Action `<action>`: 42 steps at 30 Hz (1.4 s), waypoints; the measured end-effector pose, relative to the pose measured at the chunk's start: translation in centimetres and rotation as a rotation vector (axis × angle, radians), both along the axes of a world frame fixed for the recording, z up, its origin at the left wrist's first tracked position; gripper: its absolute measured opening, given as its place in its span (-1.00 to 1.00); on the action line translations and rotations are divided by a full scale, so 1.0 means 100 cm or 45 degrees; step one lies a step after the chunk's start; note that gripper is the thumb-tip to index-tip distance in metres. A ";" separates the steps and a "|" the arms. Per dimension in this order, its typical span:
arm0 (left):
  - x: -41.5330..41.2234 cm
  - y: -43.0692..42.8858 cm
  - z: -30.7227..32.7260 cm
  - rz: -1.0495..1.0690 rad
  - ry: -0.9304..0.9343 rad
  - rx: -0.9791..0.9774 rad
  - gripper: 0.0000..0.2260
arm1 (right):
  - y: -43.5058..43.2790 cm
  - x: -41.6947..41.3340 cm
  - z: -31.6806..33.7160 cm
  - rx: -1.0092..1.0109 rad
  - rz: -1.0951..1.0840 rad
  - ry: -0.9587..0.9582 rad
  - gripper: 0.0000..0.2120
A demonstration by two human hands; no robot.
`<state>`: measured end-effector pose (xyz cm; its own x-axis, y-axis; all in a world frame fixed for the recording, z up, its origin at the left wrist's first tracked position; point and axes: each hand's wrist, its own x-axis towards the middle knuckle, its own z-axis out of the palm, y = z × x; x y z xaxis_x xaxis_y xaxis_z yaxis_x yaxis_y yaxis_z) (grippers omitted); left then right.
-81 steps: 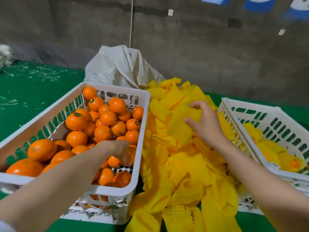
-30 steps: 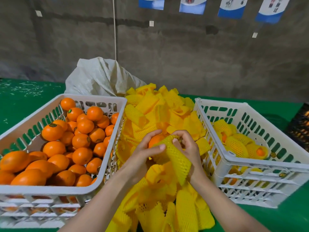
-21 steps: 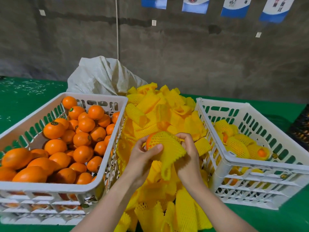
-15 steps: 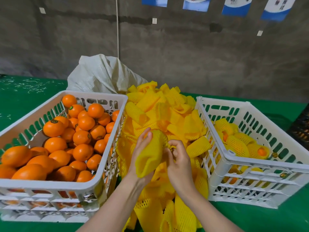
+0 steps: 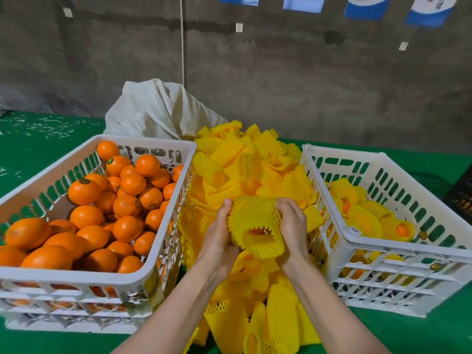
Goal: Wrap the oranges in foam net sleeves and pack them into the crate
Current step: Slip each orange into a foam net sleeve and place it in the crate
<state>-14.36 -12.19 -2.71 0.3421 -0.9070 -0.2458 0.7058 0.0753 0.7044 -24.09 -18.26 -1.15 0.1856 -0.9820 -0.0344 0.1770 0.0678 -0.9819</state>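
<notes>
- Left hand [image 5: 219, 237] gripped the left side of one yellow foam net sleeve [image 5: 251, 213], thumb laid over its top, fingers curled beneath.
- Right hand [image 5: 293, 226] gripped the sleeve's right side, fingers curled over the upper edge.
- The sleeve was held between both hands above the loose pile of sleeves [image 5: 242, 169], its open end facing the camera.
- An orange [image 5: 257, 231] sat inside the sleeve, visible only as a sliver through that opening.
- Whether the far end of the sleeve was closed over the fruit could not be determined.
- Left crate [image 5: 76, 276], white plastic, held bare oranges [image 5: 126, 206] heaped against its far and left sides.
- Right crate [image 5: 408, 252], white plastic, held several wrapped oranges [image 5: 365, 222] along its bottom.
- The sleeve pile lay between the two crates, touching both, and spilled toward the near table edge.
- A white woven sack [image 5: 158, 111] stood behind the left crate and the pile.
- All items rested on a green table surface [image 5: 38, 141] in front of a grey wall.
- A dark crate [image 5: 462, 195] was partly in view at the right edge.
</notes>
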 end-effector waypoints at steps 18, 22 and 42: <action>0.004 -0.007 -0.001 0.205 0.084 0.047 -0.78 | 0.009 0.012 -0.016 0.017 0.158 -0.064 -0.81; 0.005 -0.010 0.001 0.285 -0.094 0.098 -0.87 | 0.014 0.012 -0.017 0.252 0.374 -0.164 -0.54; 0.020 -0.015 -0.004 0.222 -0.590 -0.040 -0.62 | 0.014 0.009 -0.018 0.682 0.473 -0.624 -0.53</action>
<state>-12.41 -13.67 -3.13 0.5562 -0.8310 -0.0054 0.2938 0.1906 0.9367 -23.16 -16.89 -2.95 0.6117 -0.7267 -0.3125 0.4516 0.6452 -0.6163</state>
